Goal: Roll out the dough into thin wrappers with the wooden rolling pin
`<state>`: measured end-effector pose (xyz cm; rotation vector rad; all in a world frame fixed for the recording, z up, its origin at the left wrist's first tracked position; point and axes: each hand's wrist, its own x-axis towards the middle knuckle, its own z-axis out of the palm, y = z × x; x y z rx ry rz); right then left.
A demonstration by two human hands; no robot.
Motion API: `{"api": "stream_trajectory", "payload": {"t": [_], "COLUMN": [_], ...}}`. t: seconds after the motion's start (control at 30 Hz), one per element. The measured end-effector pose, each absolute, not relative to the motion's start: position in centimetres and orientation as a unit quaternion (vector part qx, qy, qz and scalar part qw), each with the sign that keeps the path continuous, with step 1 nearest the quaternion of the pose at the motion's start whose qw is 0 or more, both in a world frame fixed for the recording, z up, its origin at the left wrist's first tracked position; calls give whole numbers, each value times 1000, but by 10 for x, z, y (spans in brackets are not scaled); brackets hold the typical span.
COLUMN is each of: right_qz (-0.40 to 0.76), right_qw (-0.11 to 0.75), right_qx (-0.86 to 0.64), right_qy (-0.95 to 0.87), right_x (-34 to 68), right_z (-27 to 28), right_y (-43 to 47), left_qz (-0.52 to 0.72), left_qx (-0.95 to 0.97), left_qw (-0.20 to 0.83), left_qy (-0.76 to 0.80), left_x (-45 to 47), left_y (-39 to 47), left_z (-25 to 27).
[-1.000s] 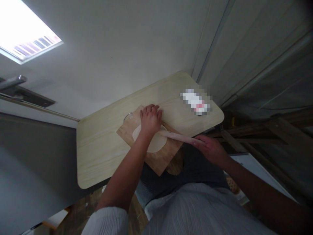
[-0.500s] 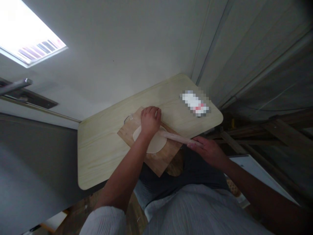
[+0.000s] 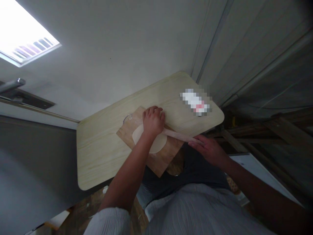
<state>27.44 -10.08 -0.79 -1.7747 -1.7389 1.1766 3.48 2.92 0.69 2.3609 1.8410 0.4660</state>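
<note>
Nearest my view is the wearer's grey shirt (image 3: 190, 209). Just past it, the right hand (image 3: 206, 148) is closed around the near end of a pale rod (image 3: 179, 135). The wooden board (image 3: 160, 161) lies at a slant on the counter (image 3: 105, 140), one corner jutting over the near edge. On it rests a thin, rounded pale sheet (image 3: 158, 143), probably dough, partly covered by the left arm. The left hand (image 3: 154, 121) is over the rod's far end, fingers bent; I can't tell whether it grips or only presses. I read this as a rolling stroke, the rod used as a rolling pin. As I judge it, the next move calls for even pressure from both hands and a steady board. Beyond, a curved rim (image 3: 126, 118) shows beside the board, a pixelated item (image 3: 195, 101) lies farther right, and a door handle (image 3: 11, 85) stands at far left.
</note>
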Motion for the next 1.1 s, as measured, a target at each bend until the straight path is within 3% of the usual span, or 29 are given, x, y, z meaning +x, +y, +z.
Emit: {"api": "stream_trajectory", "payload": {"t": [0.47,1.1], "right_qz": [410,384], "right_qw": [197,214], "right_qx": [-646,-644], "right_qy": [-613,-626], "right_x": [282,271], "right_z": [-7,-6], "right_y": [-89,-117], "left_qz": [145,131], "left_qx": [769,760], "left_qw": [34,27], "left_qy": [621,636], "left_x": [48,17], "left_y": [46,-21], "left_z": [6,10]}}
